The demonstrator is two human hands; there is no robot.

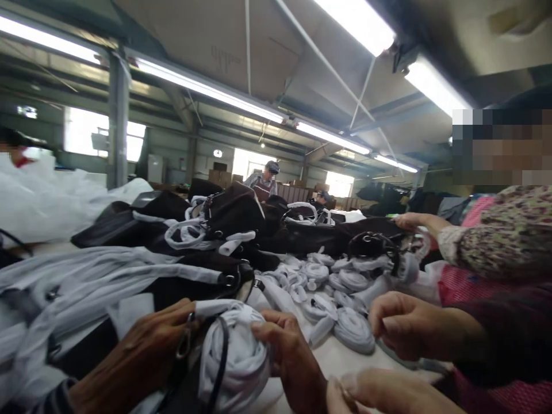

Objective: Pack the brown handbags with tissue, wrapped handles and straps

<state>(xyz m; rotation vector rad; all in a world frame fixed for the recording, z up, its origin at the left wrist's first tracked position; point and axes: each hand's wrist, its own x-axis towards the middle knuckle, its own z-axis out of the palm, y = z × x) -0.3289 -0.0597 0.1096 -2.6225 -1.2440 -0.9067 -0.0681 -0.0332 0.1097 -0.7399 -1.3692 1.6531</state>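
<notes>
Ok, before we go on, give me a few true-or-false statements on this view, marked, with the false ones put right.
1. The right hand touches a white coil. True.
2. The left hand is to the right of that coil. False: the left hand is to the left of it.
3. Other coils lie on the table. True.
4. The piled bags are bright yellow. False: the bags are dark.
5. A co-worker's floral sleeve shows at the right. True.
6. The overhead lights are off. False: the lights are on.
</notes>
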